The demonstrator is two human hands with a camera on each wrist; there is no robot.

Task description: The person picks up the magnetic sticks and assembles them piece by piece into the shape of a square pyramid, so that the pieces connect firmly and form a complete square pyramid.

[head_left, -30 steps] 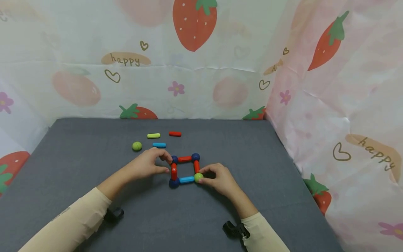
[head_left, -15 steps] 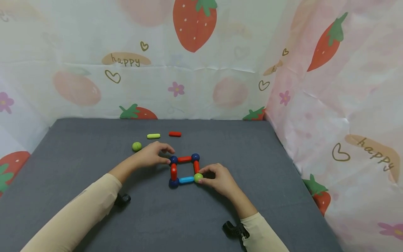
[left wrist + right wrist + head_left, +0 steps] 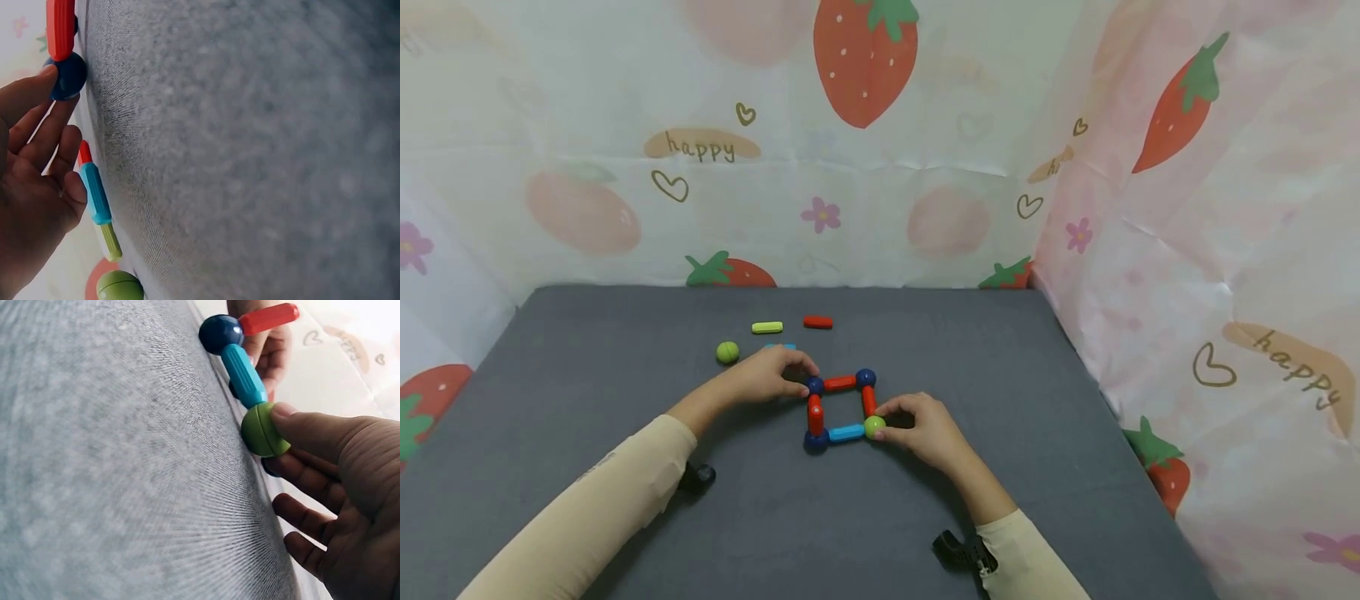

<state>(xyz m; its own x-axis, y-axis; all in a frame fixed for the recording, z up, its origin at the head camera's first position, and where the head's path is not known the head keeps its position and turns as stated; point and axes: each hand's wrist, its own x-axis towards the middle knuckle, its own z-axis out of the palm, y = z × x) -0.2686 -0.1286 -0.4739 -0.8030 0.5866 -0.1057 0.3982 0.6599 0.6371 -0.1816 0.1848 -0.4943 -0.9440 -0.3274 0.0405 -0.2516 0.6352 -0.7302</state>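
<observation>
your left hand (image 3: 767, 375) is pinching the far left dark blue ball (image 3: 816, 385), with the thumb and fingertips pressing on it from different sides. your right hand (image 3: 928, 425) is holding the green ball (image 3: 874, 427) in a narrow pinch between thumb and fingertip, while two of its other fingers are hanging apart from the ball, as the right wrist view is showing.

both balls are forming corners of a four-sided frame that is lying around the middle of the tabletop (image 3: 760, 517), well apart from its left and right edges. at the frame's far right corner another dark blue ball (image 3: 866, 379) is sitting, and a near left dark blue ball (image 3: 816, 441) is marking the corner closest to your left sleeve (image 3: 591, 508). a red rod (image 3: 840, 383) is joining the two far balls, a second red rod (image 3: 868, 402) is running down the right side, and a blue rod (image 3: 847, 433) is bridging the near side. an upright red rod (image 3: 270, 319) is rising from the near left ball and partly covering the frame's left side in the head view.

toward the far edge of the tabletop, a yellow-green rod (image 3: 767, 327) and a loose red rod (image 3: 817, 322) are lying side by side, apart. a loose blue rod (image 3: 95, 194) is lying just beyond your left hand, and a loose green ball (image 3: 727, 352) is resting left of it.
</observation>
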